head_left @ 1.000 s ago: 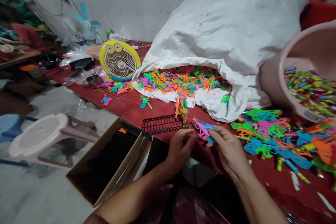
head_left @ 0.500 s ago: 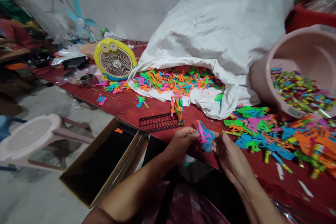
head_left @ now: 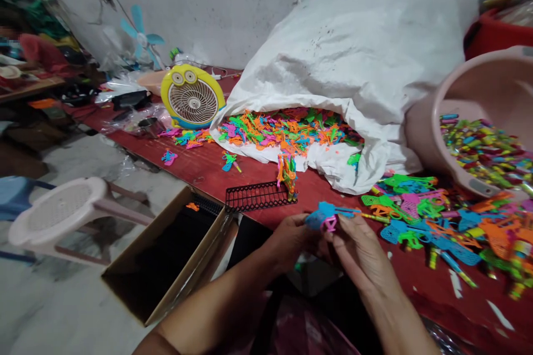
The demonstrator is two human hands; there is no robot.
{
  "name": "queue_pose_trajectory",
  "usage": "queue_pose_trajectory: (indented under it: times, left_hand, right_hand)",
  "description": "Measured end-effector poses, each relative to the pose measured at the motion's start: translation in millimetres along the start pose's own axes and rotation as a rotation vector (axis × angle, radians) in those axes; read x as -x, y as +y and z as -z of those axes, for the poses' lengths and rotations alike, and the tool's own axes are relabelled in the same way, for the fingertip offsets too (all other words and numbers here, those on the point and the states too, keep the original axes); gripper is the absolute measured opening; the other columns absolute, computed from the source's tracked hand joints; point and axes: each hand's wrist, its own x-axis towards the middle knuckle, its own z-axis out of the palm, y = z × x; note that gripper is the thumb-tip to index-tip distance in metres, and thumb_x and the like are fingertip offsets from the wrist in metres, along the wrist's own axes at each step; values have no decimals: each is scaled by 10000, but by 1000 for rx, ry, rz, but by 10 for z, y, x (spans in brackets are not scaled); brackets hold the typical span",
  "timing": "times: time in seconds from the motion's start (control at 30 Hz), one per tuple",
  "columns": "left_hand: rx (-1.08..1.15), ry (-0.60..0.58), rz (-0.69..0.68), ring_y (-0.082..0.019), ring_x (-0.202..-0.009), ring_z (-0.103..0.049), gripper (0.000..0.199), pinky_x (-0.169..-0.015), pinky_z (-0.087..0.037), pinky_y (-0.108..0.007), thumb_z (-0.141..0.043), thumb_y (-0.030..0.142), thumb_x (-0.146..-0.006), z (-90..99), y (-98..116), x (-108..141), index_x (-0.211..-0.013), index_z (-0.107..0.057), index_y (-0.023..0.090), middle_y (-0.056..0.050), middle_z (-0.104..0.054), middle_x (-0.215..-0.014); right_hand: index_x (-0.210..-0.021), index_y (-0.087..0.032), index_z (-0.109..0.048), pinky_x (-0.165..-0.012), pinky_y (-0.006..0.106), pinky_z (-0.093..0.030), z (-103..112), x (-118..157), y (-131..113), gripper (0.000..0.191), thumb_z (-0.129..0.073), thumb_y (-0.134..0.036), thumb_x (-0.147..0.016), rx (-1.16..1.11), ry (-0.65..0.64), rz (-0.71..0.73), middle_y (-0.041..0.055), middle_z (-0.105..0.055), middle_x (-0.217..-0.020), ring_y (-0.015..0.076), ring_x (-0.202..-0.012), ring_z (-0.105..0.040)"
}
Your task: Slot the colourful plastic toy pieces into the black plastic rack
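Observation:
In front of my body I hold a small blue-and-pink plastic toy, turned sideways between both hands. My left hand is closed on its left end, the fingers partly hidden. At the right end my right hand pinches it with thumb and fingers. Just beyond them a black plastic rack lies at the table edge, with several colourful toys standing in its right end. To the right is a heap of similar toys, many with shiny tubes attached.
A white sack spills colourful plastic pieces onto the red table. On the right, a pink tub holds shiny tubes. Below left are a cardboard box and a stool. A yellow fan stands behind; a person sits far left.
The blue-and-pink toy has turned from upright to sideways in my hands. My right hand has moved in and now pinches its right end. The view has shifted slightly left.

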Motion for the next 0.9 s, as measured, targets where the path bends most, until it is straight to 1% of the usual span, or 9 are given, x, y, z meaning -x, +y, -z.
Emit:
queue_pose_trajectory:
  times: [0.1,0.17,0.33,0.5,0.57,0.67,0.73,0.8,0.9]
  left_hand:
    - [-94,164,-174,-117,-591,-558,466,-601,-400,-235,-658,574,-826,61,13,65,-865,-690,111,-32,-629,-665]
    - [-121,215,-236,-111,-601,-547,448,-603,-392,-228,-622,564,-857,101,10,83,-887,-695,123,-19,-623,-673]
    - [-182,264,-197,-105,-562,-527,394,-576,-386,-223,-747,505,-754,132,22,52,-867,-702,130,-9,-636,-649]
    - [-111,203,-195,-103,-555,-543,379,-578,-380,-215,-739,489,-748,105,74,9,-799,-695,116,-31,-657,-639]
    - [-99,195,-213,-105,-553,-550,372,-591,-395,-218,-740,482,-744,105,74,-7,-796,-695,116,-29,-657,-624]
    - [-125,192,-217,-105,-536,-547,379,-586,-404,-223,-741,487,-732,119,36,-32,-806,-703,118,-25,-656,-617]
    - [-160,205,-213,-106,-522,-537,383,-578,-406,-226,-725,485,-743,134,-4,-47,-840,-708,115,-16,-641,-592]
    - [-196,245,-218,-114,-524,-542,377,-580,-420,-233,-701,454,-768,159,-43,-57,-930,-702,113,-7,-630,-584]
    - [-282,401,-319,-123,-582,-573,332,-609,-449,-244,-667,360,-802,243,-78,-74,-1042,-677,131,-8,-648,-671]
  right_hand:
    - [-827,-233,-693,-645,254,-504,-13,-85,-8,190,-819,-334,-726,24,101,100,-8,-667,-805,127,-683,-583]
    - [-822,-221,-681,-588,248,-471,-29,-127,22,244,-842,-349,-692,101,143,116,-10,-650,-769,126,-644,-561]
    - [-808,-218,-639,-564,265,-443,-112,-141,107,290,-824,-415,-703,211,89,109,-13,-629,-707,138,-603,-539]
    - [-890,-221,-667,-596,269,-454,-128,-118,162,290,-786,-444,-749,254,26,78,-1,-653,-773,140,-637,-544]
    - [-892,-217,-682,-605,267,-449,-105,-117,211,293,-790,-446,-746,294,34,76,-3,-660,-778,138,-641,-540]
    - [-841,-208,-691,-620,274,-444,-67,-127,290,296,-786,-470,-740,381,95,119,-8,-658,-735,144,-634,-532]
    - [-865,-204,-709,-677,297,-468,-52,-142,315,308,-774,-481,-749,456,125,160,11,-688,-785,169,-697,-570]
    - [-920,-199,-728,-768,327,-486,-44,-163,304,321,-765,-475,-761,515,133,189,32,-719,-871,194,-791,-607]
    - [-933,-195,-731,-826,348,-485,-44,-211,249,323,-761,-470,-767,544,156,209,38,-728,-906,201,-829,-620]
